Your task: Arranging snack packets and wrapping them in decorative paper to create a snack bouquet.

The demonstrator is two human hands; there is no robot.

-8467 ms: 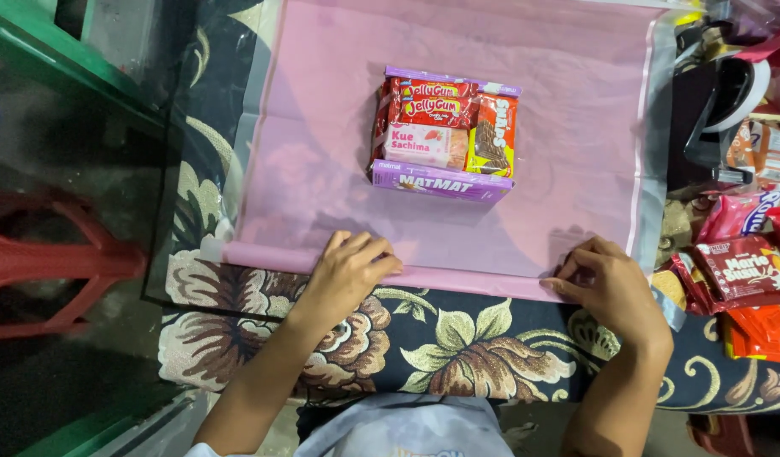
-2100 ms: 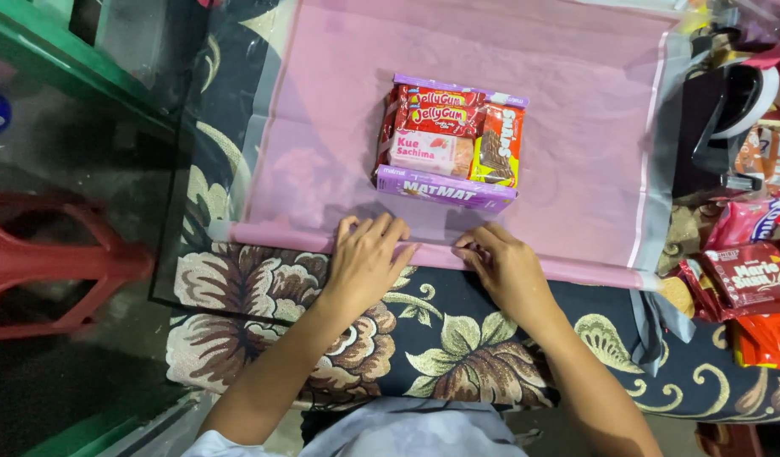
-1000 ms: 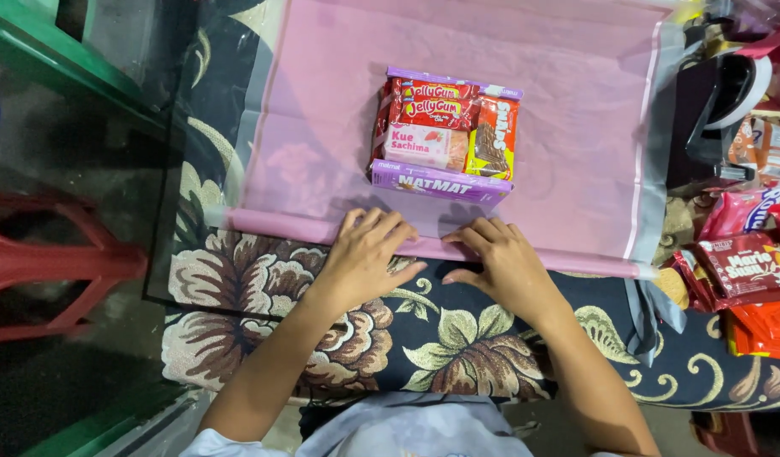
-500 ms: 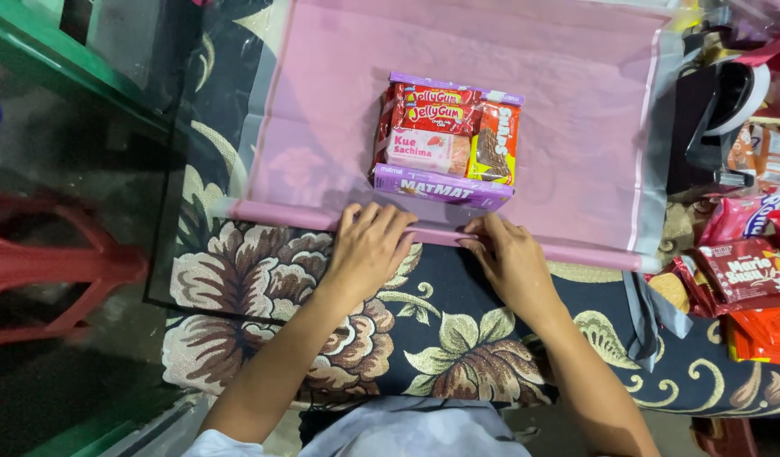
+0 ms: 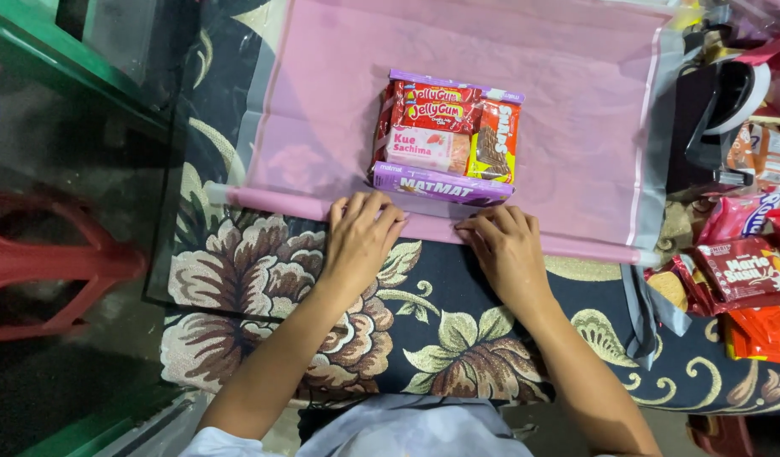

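Here left hand [image 5: 360, 241], right hand [image 5: 507, 250] fingers flat, pressing rolled pink sheet [image 5: 280, 203]; roll's inside hidden.

place: small home packing spot, likely a home snack-hamper business; not certain
work surface: dark floral cloth [image 5: 263, 288], household kind, no bench
wrap: pink wrapping sheet [image 5: 491, 68] spread on it, near edge rolled
stock: snack bundle [image 5: 445, 140] at centre, loose red snack packets [image 5: 745, 279] piled at right
tools: black tape dispenser [image 5: 707, 118] far right
furniture: red plastic stool [image 5: 43, 262] left, green frame [image 5: 60, 59] far left
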